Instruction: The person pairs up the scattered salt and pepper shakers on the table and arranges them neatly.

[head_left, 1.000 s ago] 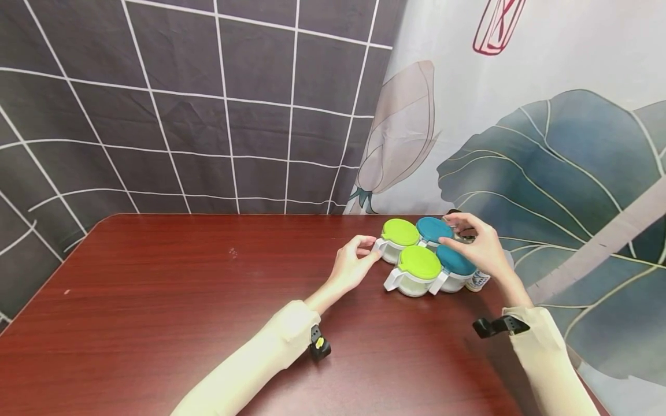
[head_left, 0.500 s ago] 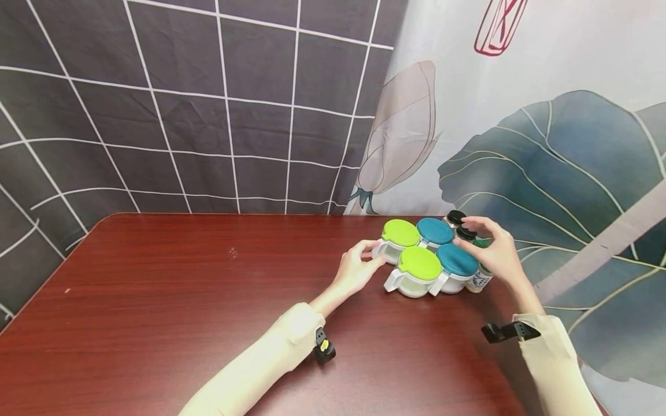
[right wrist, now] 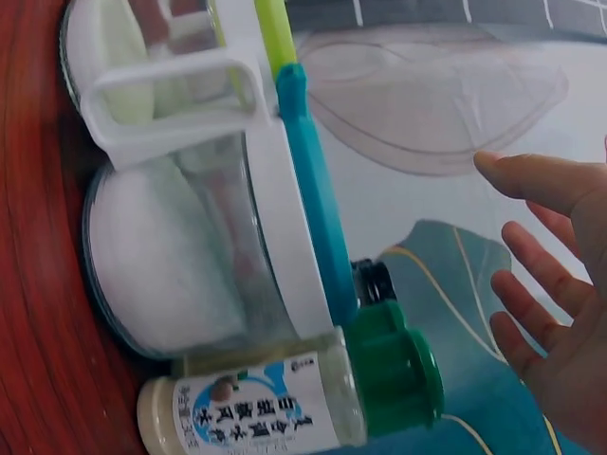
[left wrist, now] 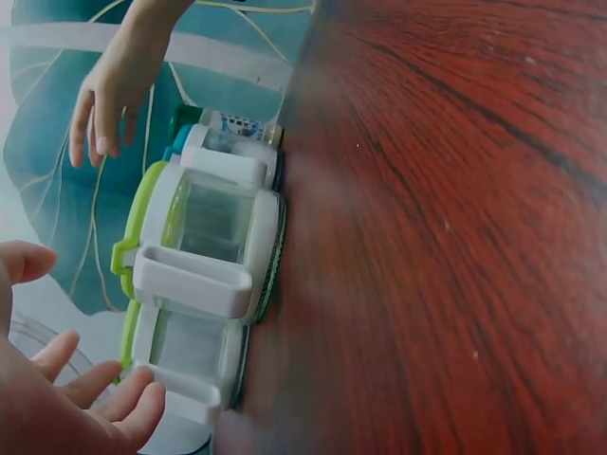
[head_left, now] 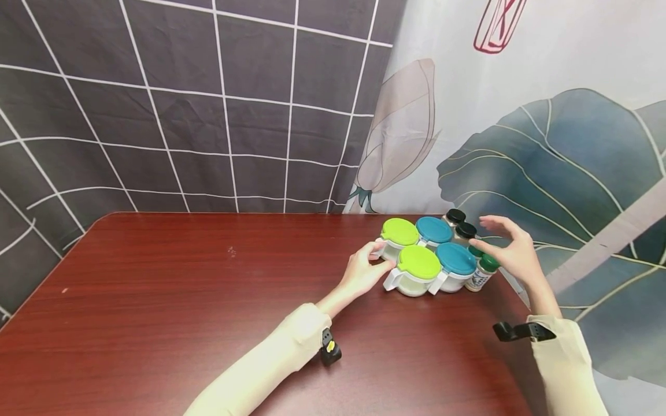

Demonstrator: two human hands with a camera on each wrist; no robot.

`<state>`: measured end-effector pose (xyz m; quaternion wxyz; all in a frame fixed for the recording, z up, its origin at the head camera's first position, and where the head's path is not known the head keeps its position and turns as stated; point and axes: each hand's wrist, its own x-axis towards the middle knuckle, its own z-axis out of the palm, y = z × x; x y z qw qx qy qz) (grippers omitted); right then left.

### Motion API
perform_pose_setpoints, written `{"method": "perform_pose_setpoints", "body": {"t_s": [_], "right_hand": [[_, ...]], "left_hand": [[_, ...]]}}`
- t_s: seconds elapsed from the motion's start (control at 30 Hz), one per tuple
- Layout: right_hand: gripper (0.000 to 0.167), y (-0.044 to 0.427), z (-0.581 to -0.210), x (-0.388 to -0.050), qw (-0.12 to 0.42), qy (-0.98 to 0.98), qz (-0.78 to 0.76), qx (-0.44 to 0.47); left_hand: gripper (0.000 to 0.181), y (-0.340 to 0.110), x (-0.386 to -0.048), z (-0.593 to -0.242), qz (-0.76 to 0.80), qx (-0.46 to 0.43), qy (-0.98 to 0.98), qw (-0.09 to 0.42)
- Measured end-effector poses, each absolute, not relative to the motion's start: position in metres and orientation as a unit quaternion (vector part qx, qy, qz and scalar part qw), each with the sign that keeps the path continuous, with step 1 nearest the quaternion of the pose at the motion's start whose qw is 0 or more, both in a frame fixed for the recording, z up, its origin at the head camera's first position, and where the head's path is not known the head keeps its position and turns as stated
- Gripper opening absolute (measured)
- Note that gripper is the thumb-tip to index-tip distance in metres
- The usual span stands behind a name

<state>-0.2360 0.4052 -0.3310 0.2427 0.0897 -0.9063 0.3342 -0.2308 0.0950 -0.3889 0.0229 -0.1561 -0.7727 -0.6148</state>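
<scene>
Two glass jars with lime lids, one in front [head_left: 420, 262] and one behind [head_left: 399, 231], stand against two blue-lidded jars, front [head_left: 456, 258] and rear [head_left: 434, 229]. My left hand [head_left: 362, 268] is beside the lime-lidded jars, fingers loosely spread. In the left wrist view its fingertips are by the rear jar's white handle [left wrist: 185, 393]; contact is unclear. My right hand [head_left: 512, 248] hovers above and right of the seasoning bottles, holding nothing. A labelled bottle with a green cap [right wrist: 394, 370] stands beside the front blue-lidded jar, which contains white stuff [right wrist: 166, 256].
Two black-capped bottles [head_left: 465, 231] stand at the back, right of the jars. Another green cap is partly hidden by my right hand. The red-brown table [head_left: 208, 300] stretches left. A dark gridded cloth [head_left: 182, 115] and a flowered cloth [head_left: 546, 162] hang behind and right.
My right hand has moved right, away from the blue lids, uncovering the black and green caps. My left hand has shifted slightly right and forward along the handles. The jars look unmoved.
</scene>
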Motion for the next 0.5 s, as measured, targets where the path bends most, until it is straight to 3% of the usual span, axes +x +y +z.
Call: {"method": "perform_pose_setpoints", "body": {"t_s": [0.5], "right_hand": [[0.055,0.421,-0.343,-0.231,0.234,-0.911,0.329,0.086]], "left_hand": [[0.051,0.1,-0.228,-0.4,-0.624,-0.167,-0.763,-0.008]]}}
